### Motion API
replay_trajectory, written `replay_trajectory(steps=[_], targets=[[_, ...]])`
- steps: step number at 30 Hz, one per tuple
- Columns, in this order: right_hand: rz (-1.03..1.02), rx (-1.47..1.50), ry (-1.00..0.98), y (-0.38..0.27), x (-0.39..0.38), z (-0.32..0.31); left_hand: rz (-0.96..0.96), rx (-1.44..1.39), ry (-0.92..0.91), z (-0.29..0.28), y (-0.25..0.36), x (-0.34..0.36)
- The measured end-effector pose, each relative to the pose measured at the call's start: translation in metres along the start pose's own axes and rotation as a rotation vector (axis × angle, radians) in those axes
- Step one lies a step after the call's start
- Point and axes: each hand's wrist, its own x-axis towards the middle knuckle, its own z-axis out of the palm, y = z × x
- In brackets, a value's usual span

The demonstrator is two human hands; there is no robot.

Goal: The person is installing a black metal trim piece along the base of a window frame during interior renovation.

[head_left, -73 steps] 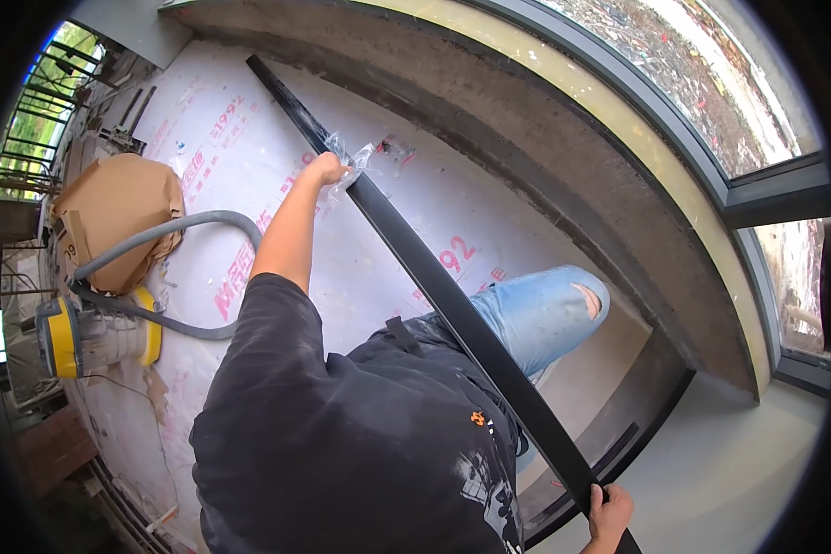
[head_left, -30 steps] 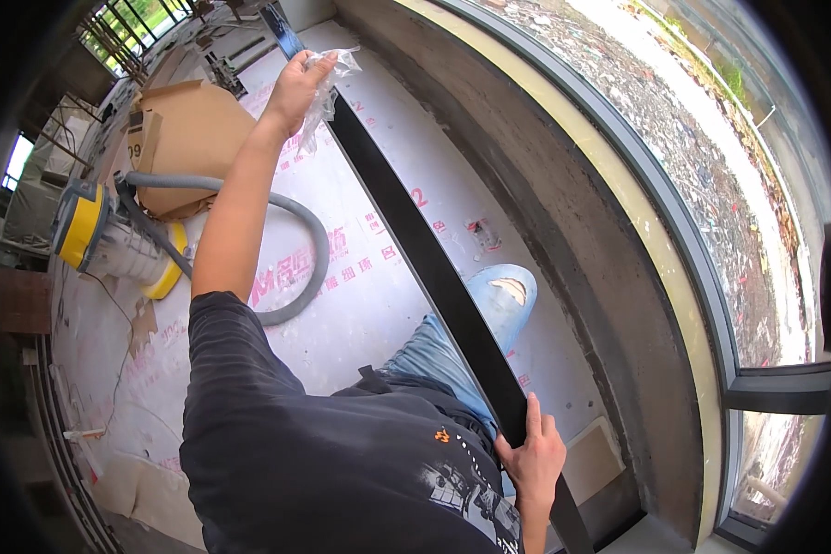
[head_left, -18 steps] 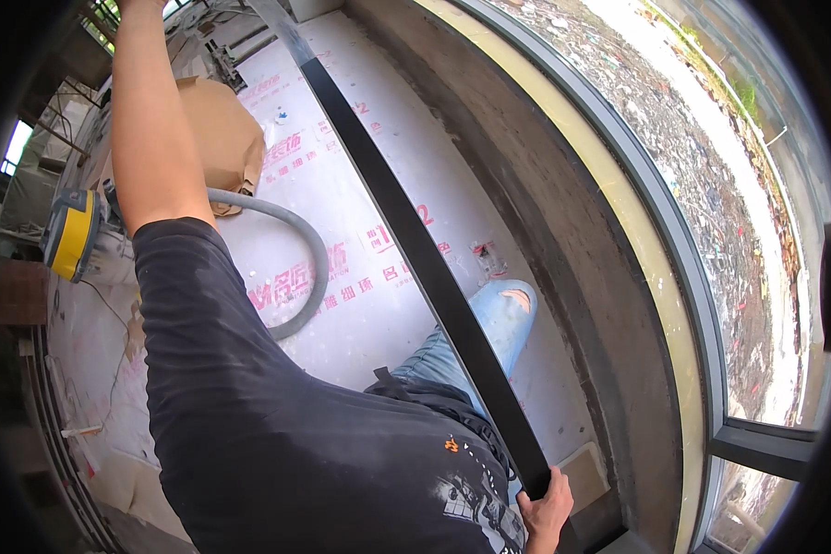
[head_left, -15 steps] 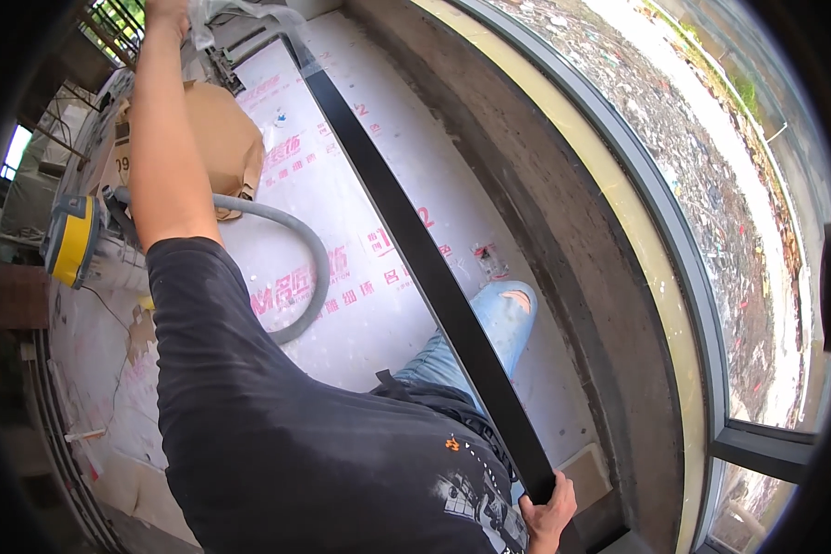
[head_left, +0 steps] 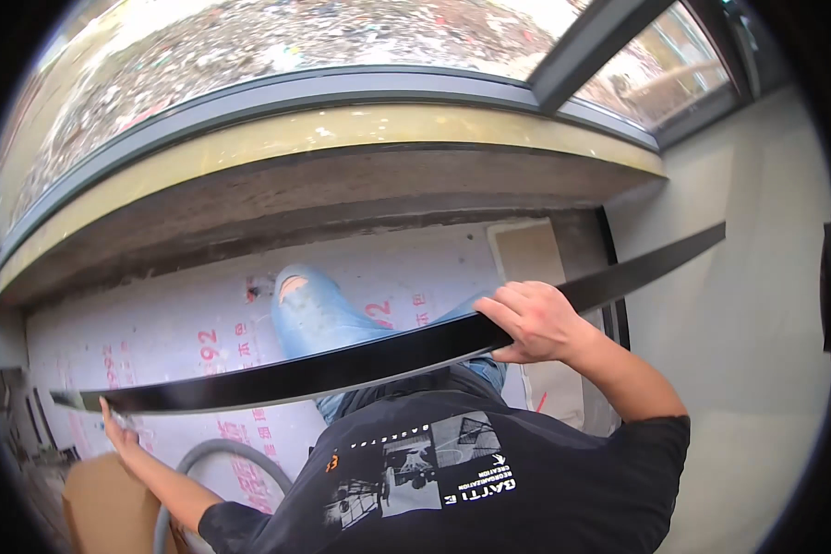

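A long black flat strip (head_left: 342, 367) runs crosswise in front of my body, its right end raised toward the pale wall. My right hand (head_left: 531, 321) is closed round the strip right of its middle, fingers over the top edge and thumb below. Near the strip's left end, my left hand (head_left: 118, 429) grips its lower edge, with the thumb showing on the near face. A whitish, see-through bit beside the left fingers is too small to make out clearly.
Ahead stands a window ledge (head_left: 342, 132) under a grey window frame (head_left: 342, 88). Printed protective sheeting (head_left: 157, 323) covers the floor round my bent knee. A grey hose (head_left: 222, 450) and a brown cardboard box (head_left: 111, 503) lie at lower left. The pale wall (head_left: 757, 369) rises at right.
My view has swung right toward the window. The strip now lies crosswise rather than slanting away. My right hand grips farther along it, and my left hand has come down to its left end.
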Motion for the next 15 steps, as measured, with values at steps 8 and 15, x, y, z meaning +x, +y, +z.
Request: replay_trajectory(steps=[8,15], targets=[[0.013,-0.058,0.100,-0.018,0.006,0.029,0.087,-0.215,0.069,0.016,0.058,0.022],[-0.053,0.181,0.151,-0.043,0.019,0.068,0.367,-0.037,0.262,0.055,0.190,-0.094]])
